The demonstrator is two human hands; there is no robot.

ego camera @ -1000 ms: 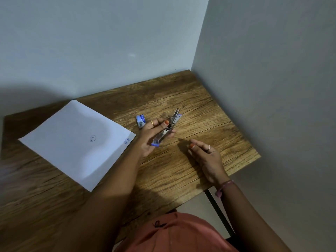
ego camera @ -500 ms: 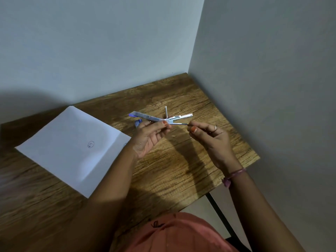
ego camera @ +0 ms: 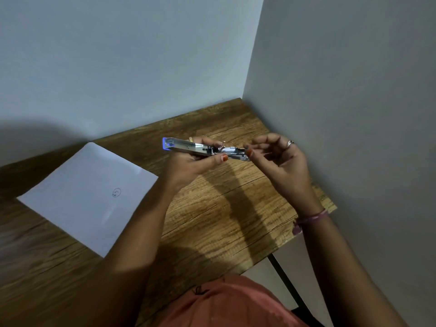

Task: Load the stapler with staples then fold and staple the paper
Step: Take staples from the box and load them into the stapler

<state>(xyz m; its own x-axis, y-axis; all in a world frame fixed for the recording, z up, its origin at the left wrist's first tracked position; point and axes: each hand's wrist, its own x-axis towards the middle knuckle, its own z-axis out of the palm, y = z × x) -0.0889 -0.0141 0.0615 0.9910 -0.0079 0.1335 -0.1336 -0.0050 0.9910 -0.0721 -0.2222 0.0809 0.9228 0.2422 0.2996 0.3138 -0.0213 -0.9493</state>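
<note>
A silver stapler [ego camera: 188, 147] with a blue end is held up above the wooden table [ego camera: 212, 220], lying roughly level and swung apart so its metal channel shows. My left hand [ego camera: 191, 166] grips it from below around the middle. My right hand [ego camera: 280, 159] is at the stapler's right end, thumb and forefinger pinched at the tip of the channel; I cannot tell whether they hold staples. A white sheet of paper [ego camera: 89, 194] with a small circled mark lies flat on the table to the left. The staple box is hidden behind my left hand.
The table stands in a corner: one wall behind, another close on the right [ego camera: 342, 114]. A black table leg [ego camera: 285, 282] shows below the near right edge. My orange-clad lap [ego camera: 224, 305] is at the bottom.
Both hands and the stapler rose toward the camera. The stapler went from lying in my left hand near the table to being held level and spread apart, with my right hand brought to its right end.
</note>
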